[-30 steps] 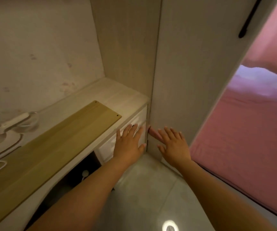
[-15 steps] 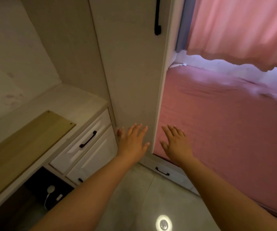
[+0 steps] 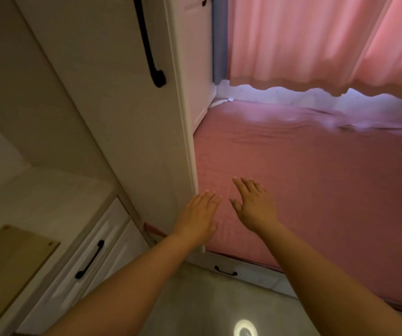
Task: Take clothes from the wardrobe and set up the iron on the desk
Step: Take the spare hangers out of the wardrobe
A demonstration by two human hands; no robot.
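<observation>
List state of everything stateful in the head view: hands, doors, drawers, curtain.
left hand: open, holds nothing
right hand: open, holds nothing
wardrobe door: shut, black handle untouched
desk drawers: shut
under-bed drawer: shut
pink curtain: drawn, light under hem
bed sheet: spread, faint wrinkles

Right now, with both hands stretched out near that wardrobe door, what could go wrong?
1. The wardrobe door stands shut, and its black handle sits well above both hands. The left hand is by the door's lower edge, so fingers might get pinched as the door swings.
2. The bed lies close beside the wardrobe, under the right hand. It may leave little room to stand while opening.
</observation>
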